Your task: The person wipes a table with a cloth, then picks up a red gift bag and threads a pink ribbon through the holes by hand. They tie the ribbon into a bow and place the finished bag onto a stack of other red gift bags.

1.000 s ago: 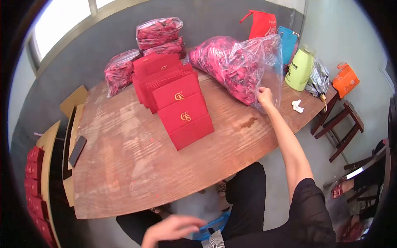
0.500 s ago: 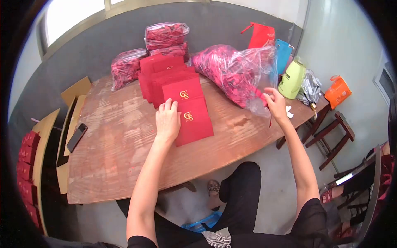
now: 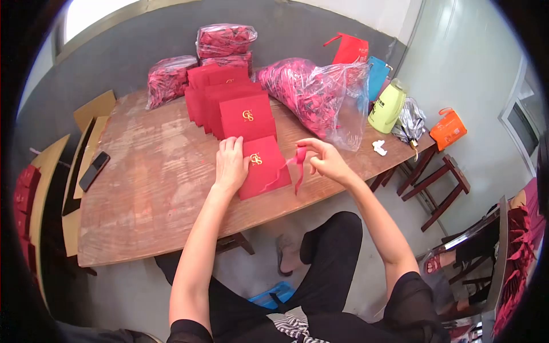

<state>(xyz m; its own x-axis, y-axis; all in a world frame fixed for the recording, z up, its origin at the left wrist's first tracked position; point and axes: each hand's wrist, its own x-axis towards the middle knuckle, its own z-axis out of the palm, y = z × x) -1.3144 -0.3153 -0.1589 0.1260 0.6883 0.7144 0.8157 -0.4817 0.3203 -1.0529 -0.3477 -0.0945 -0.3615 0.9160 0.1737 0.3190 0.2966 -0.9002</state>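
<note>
My left hand [image 3: 231,166] is at the left edge of the front red packet [image 3: 266,177], which has a gold logo, with its fingers curled at the upper corner and its thumb on the face. Behind it, more red packets [image 3: 246,117] lie overlapping in a row. My right hand [image 3: 326,160] is raised right of the front packet, pinching a red ribbon [image 3: 300,163] between thumb and fingers. The ribbon's loose end hangs down, and a thin strand crosses the packet. Beyond my right hand lies an open clear plastic bag [image 3: 306,94] full of pink-red ribbons.
Wrapped red bundles [image 3: 226,43] stand at the table's back. A phone [image 3: 95,171] lies on a cardboard box at left. A yellow-green jug [image 3: 387,108], a silver umbrella [image 3: 409,121] and an orange pouch [image 3: 448,128] stand right. A wooden stool [image 3: 437,191] is beside the table.
My right hand has moved left from the plastic bag, bringing the red ribbon out over the front packet. My left hand stays at the packet. The view has shifted slightly.
</note>
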